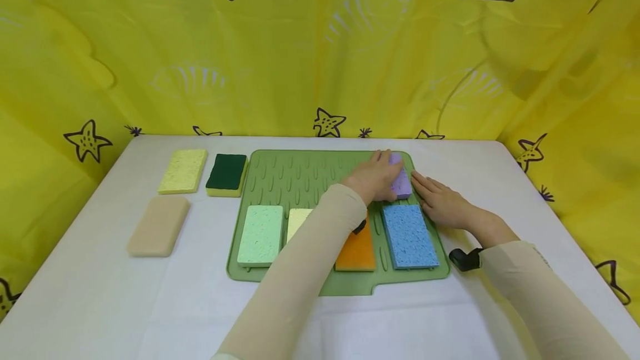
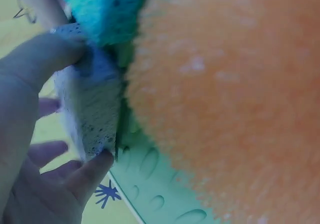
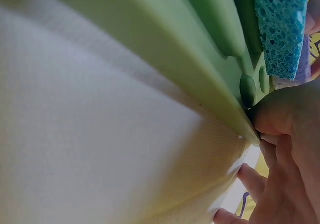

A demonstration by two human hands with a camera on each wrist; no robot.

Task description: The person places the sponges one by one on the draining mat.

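Left hand [image 1: 376, 178] is on the purple rectangular sponge [image 1: 401, 182], at about 1 o'clock on the flat green ribbed tray [image 1: 295, 174]. Its grip pinches the sponge: left wrist view shows thumb at the near end, fingertips at the far end. Can't tell if the sponge's underside sits fully on the ribs. Right hand [image 1: 442, 200] is at the tray's 3 o'clock edge, fingers extended and close together in the head view; right wrist view shows the thumb against the rim, other fingers outside it. Bottom row on the tray: mint-green speckled sponge [image 1: 260, 236] at 8 o'clock, cream sponge [image 1: 298, 221] next to it, mostly behind the beige left sleeve [image 1: 300, 271], orange sponge [image 1: 356, 251] near 5, partly covered, blue porous sponge [image 1: 411, 238] at 4, right below the purple one. Off-tray, on the white-covered counter [image 1: 100, 304]: dark-green-topped yellow scrub sponge [image 1: 226, 174] just beside the rim at 10 o'clock, pale-yellow textured sponge [image 1: 183, 171] farther out between 9 and 10, beige smooth rounded block [image 1: 158, 226] at 9. Yellow printed curtain [image 1: 290, 43] at 12.
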